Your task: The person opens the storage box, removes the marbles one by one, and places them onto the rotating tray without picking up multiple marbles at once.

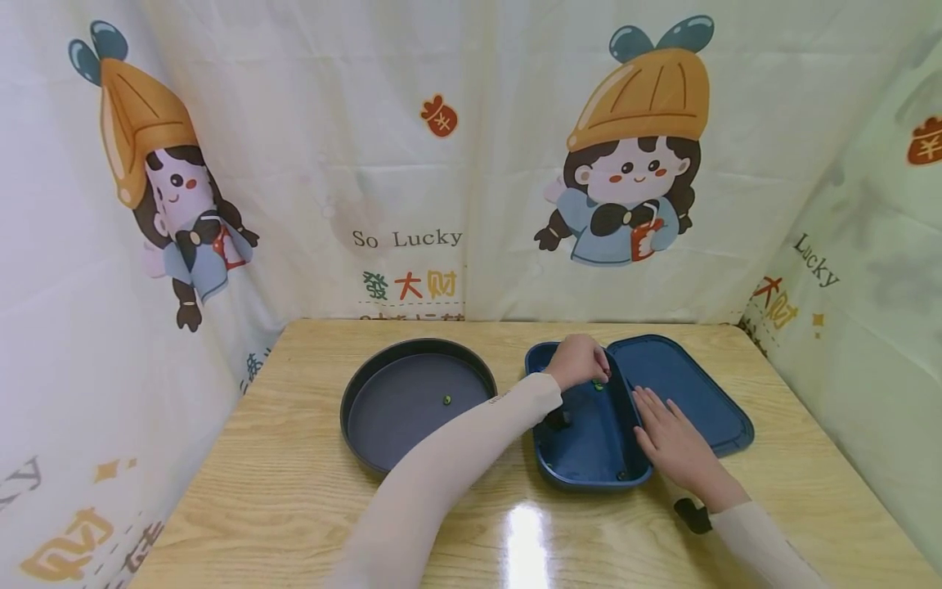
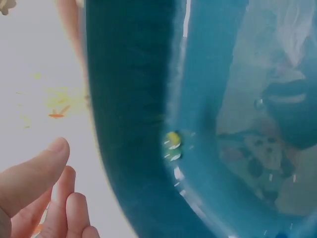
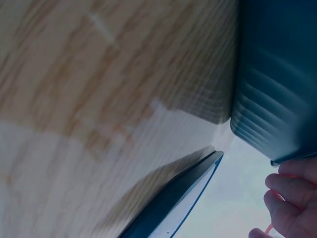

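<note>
My left hand (image 1: 580, 360) reaches over the far part of a deep blue rectangular box (image 1: 581, 483), fingers bent downward. In the left wrist view, the thumb (image 2: 58, 148) and fingertips sit close together beside the box wall, and nothing shows between them. A small green and yellow piece (image 2: 173, 145) lies on the box's floor at the foot of that wall; the head view has it just below the left fingertips. My right hand (image 1: 680, 446) lies with straight fingers along the box's right rim, fingertips at the edge in the right wrist view.
Left of the box is a round dark grey pan (image 1: 397, 417) with one small green piece (image 1: 446, 400) inside. A flat blue lid (image 1: 684, 393) lies right of the box on the wooden table (image 1: 265, 491). A printed curtain (image 1: 309, 164) hangs behind.
</note>
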{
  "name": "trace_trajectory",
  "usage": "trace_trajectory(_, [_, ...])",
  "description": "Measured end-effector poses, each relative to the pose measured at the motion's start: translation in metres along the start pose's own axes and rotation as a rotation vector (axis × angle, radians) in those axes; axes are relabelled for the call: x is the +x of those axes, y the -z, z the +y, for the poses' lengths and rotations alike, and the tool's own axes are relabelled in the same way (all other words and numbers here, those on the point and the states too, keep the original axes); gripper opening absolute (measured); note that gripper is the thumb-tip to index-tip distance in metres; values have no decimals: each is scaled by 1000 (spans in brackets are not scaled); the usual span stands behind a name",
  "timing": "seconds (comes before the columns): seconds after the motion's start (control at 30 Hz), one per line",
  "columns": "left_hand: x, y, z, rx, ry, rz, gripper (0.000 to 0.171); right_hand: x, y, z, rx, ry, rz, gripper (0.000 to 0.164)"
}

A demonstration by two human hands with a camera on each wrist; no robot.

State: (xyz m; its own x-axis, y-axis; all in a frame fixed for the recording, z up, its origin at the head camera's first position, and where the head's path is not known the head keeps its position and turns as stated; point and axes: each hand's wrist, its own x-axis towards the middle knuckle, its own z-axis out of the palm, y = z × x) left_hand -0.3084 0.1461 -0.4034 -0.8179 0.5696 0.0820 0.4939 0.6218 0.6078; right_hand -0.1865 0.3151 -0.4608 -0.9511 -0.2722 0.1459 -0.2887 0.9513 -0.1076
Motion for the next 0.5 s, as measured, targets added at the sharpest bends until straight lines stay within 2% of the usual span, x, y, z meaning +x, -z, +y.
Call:
trace_trajectory(0.23, [-25, 41, -7, -56, -101, -35, 5, 1, -1, 1, -8, 0, -1, 56])
trace_trajectory(0.33, [-36, 56, -16, -55, -107, -37, 7, 1, -1, 1, -3, -3, -5, 56])
trace_trajectory(0.5, [-55, 78, -39, -100, -89, -48, 8, 0, -1, 2, 6, -5, -13, 57])
